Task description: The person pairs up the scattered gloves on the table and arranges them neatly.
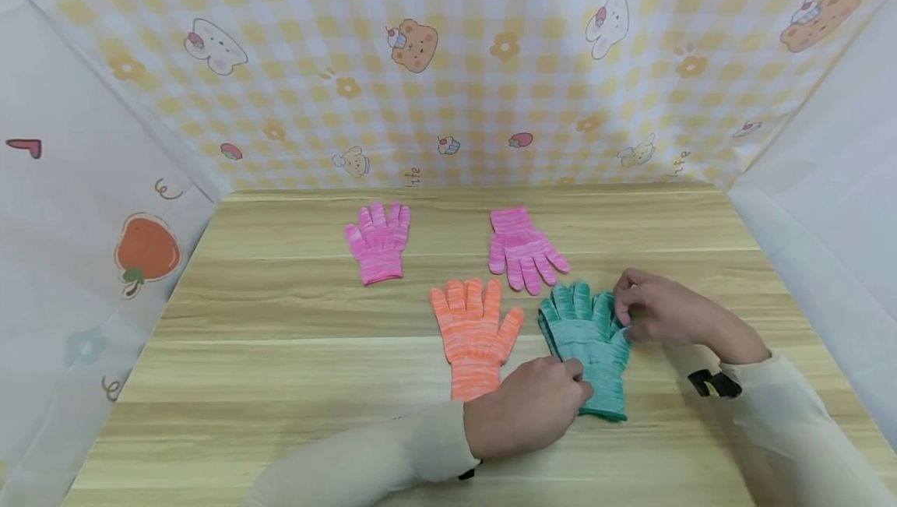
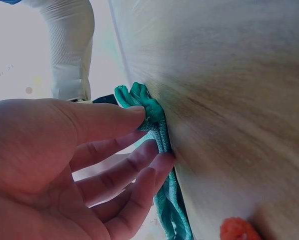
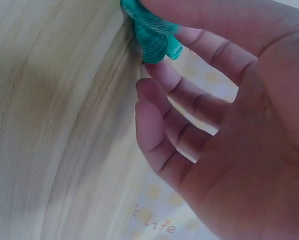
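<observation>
A pair of green knit gloves (image 1: 589,343), one on top of the other, lies on the right half of the table with fingers pointing away. My left hand (image 1: 536,406) is at their near left side, thumb on top and fingertips along the edge, pinching the green fabric (image 2: 154,117). At the far right side, my right hand (image 1: 662,308) pinches the thumb part of the green gloves between thumb and index finger, while its other fingers (image 3: 152,127) curve loosely below the green fabric (image 3: 152,42). My left forearm and hand overlap the cuff of an orange glove (image 1: 471,328).
Two pink gloves lie apart farther back: one pink glove (image 1: 381,238) with fingers pointing away, another pink glove (image 1: 522,246) with fingers toward me. A yellow checked cloth (image 1: 476,102) hangs behind the wooden table (image 1: 280,382), and white cloth (image 1: 84,203) hangs at the sides.
</observation>
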`<state>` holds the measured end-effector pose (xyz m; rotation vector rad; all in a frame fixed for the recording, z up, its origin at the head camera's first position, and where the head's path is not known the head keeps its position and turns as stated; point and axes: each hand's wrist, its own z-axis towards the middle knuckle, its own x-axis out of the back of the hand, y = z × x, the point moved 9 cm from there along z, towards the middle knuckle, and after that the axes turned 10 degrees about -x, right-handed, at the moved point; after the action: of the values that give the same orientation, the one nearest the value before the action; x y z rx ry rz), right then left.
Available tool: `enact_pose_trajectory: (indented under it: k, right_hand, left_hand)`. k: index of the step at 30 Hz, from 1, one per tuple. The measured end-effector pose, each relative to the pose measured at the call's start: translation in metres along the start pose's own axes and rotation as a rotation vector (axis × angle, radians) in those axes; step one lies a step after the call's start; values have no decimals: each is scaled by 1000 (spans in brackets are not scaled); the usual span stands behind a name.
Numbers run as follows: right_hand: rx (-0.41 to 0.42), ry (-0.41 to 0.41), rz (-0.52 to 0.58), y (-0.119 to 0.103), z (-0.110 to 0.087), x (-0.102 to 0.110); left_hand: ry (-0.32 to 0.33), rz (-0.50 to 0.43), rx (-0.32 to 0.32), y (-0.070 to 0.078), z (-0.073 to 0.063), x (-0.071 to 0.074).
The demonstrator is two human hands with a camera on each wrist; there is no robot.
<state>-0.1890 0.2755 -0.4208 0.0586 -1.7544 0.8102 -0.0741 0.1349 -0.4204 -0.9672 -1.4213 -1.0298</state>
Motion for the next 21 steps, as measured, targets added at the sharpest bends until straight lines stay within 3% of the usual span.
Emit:
enact_pose_trajectory:
  k: [5,14,21]
  right_hand:
    - [8,-11,-11,-1,3,2]
    - [-96,-77,18,5,10,-5]
    - [-126,13,-60,3,16,6]
  left_hand:
    - [1,-2,-5,0,0,1]
    - [11,10,-20,1,-1,2]
    - [12,18,-31,1,-2,1]
